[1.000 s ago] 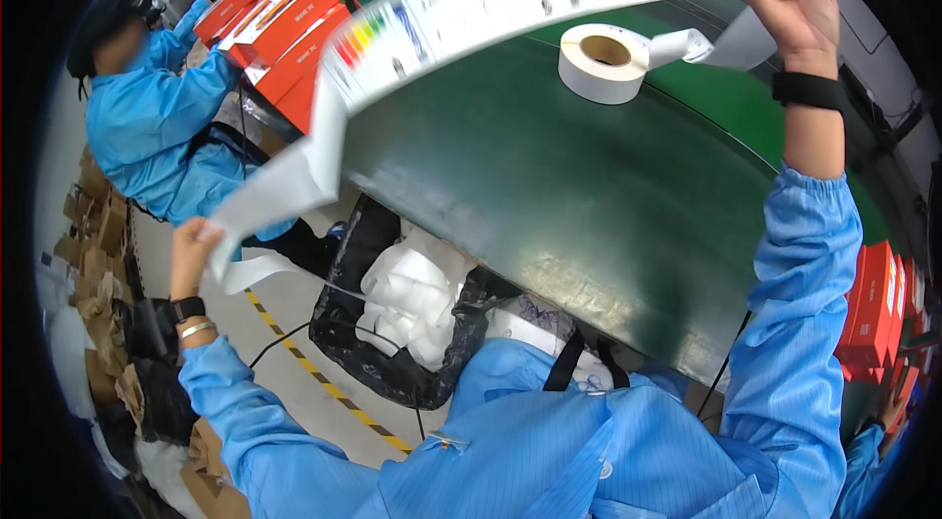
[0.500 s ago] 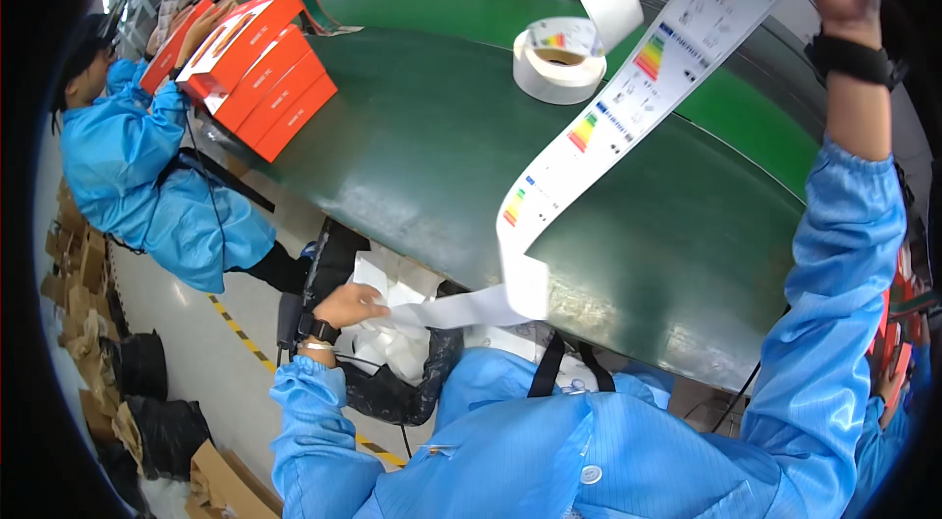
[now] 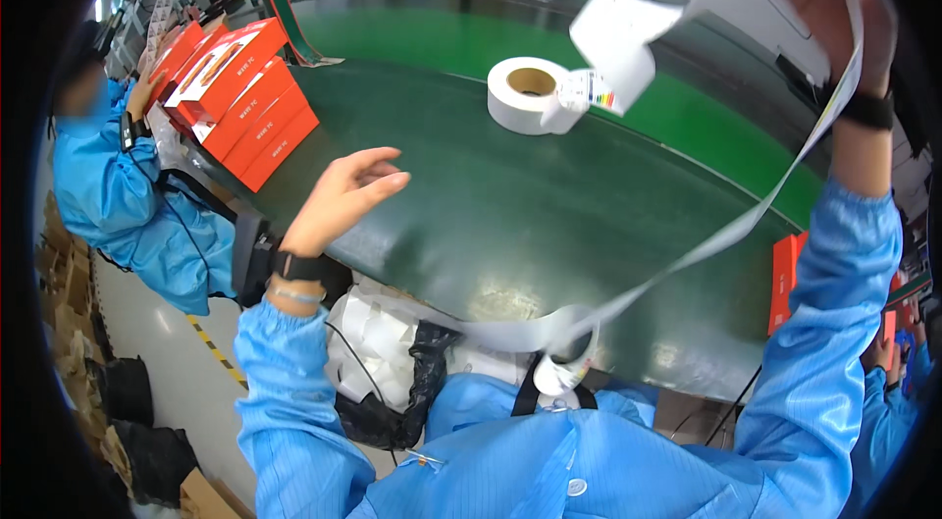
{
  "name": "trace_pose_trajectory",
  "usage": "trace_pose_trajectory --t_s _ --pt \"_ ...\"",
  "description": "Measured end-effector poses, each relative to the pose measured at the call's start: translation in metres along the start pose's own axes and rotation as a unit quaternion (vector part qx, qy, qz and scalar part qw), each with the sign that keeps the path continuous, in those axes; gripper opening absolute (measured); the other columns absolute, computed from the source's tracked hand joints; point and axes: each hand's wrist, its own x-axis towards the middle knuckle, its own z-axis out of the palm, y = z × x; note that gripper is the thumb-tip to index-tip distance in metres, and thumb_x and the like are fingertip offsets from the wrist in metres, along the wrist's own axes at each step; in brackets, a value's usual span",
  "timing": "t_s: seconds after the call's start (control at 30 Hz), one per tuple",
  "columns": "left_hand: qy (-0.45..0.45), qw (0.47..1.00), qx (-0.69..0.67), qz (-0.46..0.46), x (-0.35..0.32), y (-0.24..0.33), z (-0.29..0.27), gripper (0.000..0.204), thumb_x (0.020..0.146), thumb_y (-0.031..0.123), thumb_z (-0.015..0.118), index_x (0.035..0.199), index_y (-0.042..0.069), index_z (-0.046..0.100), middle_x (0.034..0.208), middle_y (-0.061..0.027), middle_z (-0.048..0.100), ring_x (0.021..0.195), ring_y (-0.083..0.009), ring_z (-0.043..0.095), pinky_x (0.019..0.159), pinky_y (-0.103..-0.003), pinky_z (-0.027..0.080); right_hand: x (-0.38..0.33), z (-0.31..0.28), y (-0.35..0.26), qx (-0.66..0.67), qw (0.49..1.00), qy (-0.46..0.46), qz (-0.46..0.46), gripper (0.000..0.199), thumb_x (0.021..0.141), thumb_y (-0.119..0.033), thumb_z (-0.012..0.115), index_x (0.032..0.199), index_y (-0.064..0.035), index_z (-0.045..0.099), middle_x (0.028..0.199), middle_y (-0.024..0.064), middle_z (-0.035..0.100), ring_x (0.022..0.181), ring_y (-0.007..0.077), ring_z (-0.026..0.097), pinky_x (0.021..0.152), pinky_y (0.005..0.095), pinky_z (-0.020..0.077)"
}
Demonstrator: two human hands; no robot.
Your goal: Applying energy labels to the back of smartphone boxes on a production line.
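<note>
A long white label strip [image 3: 728, 236] hangs from my raised right hand [image 3: 829, 14] at the upper right. That hand is blurred, with its fingers around the strip. From there the strip sags in a loop across the table's near side to my lap, where it curls. Another length runs from the hand to the white label roll [image 3: 512, 114] lying flat on the green table [image 3: 442, 195]. My left hand [image 3: 343, 195] is over the table's left part, empty, thumb and fingers apart. Below it, crumpled white paper [image 3: 378, 337] fills a black plastic bag [image 3: 424, 372].
Stacked red boxes [image 3: 260, 127] stand on the table's far left, beside a co-worker in blue [image 3: 108, 176]. Another red box [image 3: 782, 284] is by my right sleeve. A green post [image 3: 280, 4] rises behind the stack. Cardboard [image 3: 69, 284] lies at the floor's left.
My left hand has let go of the strip's lower end above the bag and moved up over the table. The strip has swung right into a loose loop. The roll sits slightly further left in view.
</note>
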Motion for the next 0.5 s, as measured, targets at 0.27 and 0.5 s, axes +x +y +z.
trace_pose_trajectory --t_s 0.27,0.5 --pt "-0.038 0.998 0.024 -0.038 0.093 -0.010 0.041 0.067 0.077 0.047 0.063 0.118 -0.005 0.051 0.098 -0.0118 0.061 0.088 -0.0175 0.059 0.071 -0.028 0.049 -0.046 0.023 0.023 -0.468 0.796 -0.140 0.359 0.035 0.077 -0.031 0.064 0.074 0.0042 0.063 0.065 0.0059 0.060 0.064 0.0112 0.053 0.059 0.0243 0.0423" --pt "-0.091 0.981 -0.023 -0.173 0.135 0.003 0.090 0.078 0.076 0.063 0.055 0.104 -0.010 0.057 0.082 -0.0169 0.061 0.066 -0.0204 0.063 0.056 -0.029 0.053 -0.032 -0.004 0.099 -0.363 0.876 0.090 0.304 0.031 0.083 -0.028 0.059 0.087 0.0029 0.064 0.078 0.0046 0.063 0.074 0.0106 0.057 0.064 0.0243 0.0440"
